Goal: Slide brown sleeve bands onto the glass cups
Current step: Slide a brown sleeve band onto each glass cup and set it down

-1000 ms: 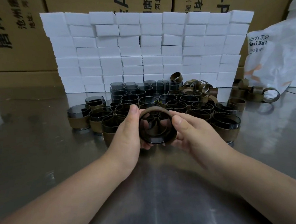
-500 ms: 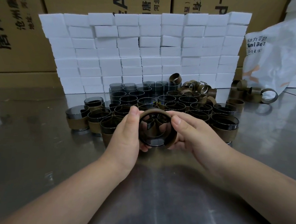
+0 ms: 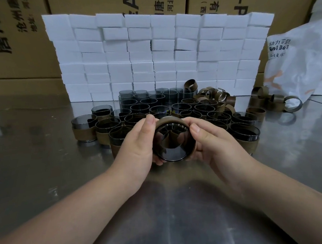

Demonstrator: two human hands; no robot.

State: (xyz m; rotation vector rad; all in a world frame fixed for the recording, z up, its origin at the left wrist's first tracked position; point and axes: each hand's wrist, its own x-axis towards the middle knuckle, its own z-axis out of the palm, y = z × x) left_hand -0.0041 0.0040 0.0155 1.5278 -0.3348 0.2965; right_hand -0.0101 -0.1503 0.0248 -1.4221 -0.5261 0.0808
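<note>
Both my hands hold one smoky glass cup (image 3: 173,142) on its side above the table, its mouth turned toward me. A brown sleeve band (image 3: 168,119) wraps around its wall. My left hand (image 3: 139,144) grips the cup from the left with the thumb on the rim. My right hand (image 3: 210,139) grips it from the right, thumb on the band's edge. Behind them stand several banded cups (image 3: 83,130) and several bare cups (image 3: 140,99). Loose brown bands (image 3: 217,94) lie in a heap at the back right.
A wall of stacked white boxes (image 3: 159,54) stands behind the cups, with brown cartons (image 3: 15,36) behind it. A white plastic bag (image 3: 301,62) lies at the right, with more loose bands (image 3: 273,99) beside it. The steel table (image 3: 36,167) reflects light.
The cup has tilted in my hands, its mouth turning more toward me. The band sits further along the cup. Both hands stayed in place.
</note>
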